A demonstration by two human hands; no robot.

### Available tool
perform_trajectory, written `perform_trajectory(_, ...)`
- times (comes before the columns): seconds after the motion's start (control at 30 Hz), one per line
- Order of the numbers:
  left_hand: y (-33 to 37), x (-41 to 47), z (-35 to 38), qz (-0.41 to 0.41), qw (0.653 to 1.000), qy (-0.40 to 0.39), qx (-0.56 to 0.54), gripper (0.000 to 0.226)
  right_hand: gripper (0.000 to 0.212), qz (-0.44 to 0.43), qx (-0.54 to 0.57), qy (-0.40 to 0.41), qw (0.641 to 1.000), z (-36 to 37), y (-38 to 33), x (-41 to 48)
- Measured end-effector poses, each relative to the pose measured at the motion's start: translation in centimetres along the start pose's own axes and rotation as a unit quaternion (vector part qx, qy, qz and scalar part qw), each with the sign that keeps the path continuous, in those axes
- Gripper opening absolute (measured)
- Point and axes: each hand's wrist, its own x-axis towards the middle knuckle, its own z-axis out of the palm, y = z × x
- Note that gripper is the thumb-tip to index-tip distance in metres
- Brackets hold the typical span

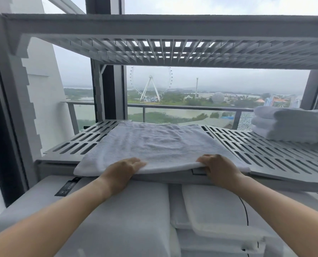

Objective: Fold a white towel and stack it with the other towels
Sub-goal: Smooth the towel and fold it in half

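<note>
The white towel (pixel 154 145) lies flat on the slotted grey shelf (pixel 265 151), its near edge drooping just over the shelf's front lip, which puts that edge within easy reach of both hands. The left hand (pixel 123 170) rests at the near edge left of the towel's middle, palm down, fingers (pixel 136 163) curled on top of the cloth; whether it pinches the hem or only presses it I cannot tell. The right hand (pixel 218 169) is closed on the near edge right of the towel's middle, fingers on top and the hem lifted slightly over them, likely ready to carry that edge away toward the far side for a fold. The towel is thick, nubby terry, soft and limp, with faint creases and a doubled far edge, so it seems partly folded already. The shelf is hard and perforated with long slots. The stack (pixel 291 125) of 3 or so folded towels sits to the right of the towel, well apart, at the shelf's far right end.
</note>
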Motion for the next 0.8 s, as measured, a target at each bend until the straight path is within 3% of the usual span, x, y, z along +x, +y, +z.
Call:
perform_trajectory(0.1, 0.0, -0.2, -0.7, -0.006, 0.999, 0.041, 0.035, 0.066, 0.016, 0.032, -0.043, 0.03, 0.998, -0.7, -0.2, 0.0)
perform_trajectory(0.23, -0.2, 0.0, -2.4, -0.01, 0.993, 0.09, 0.072, 0.049, 0.021, 0.048, -0.076, 0.084, 0.992, -1.9, -0.3, 0.4)
perform_trajectory(0.47, -1.7, 3.8, -3.8, -0.057, 0.983, 0.15, 0.088, 0.047, 0.016, 0.075, -0.09, 0.133, 0.984, -2.7, 1.4, 4.7)
perform_trajectory(0.8, -6.5, 11.7, -2.9, -0.089, 0.977, 0.152, 0.122, 0.041, 0.017, 0.065, -0.11, 0.132, 0.983, 0.4, 5.3, 14.6)
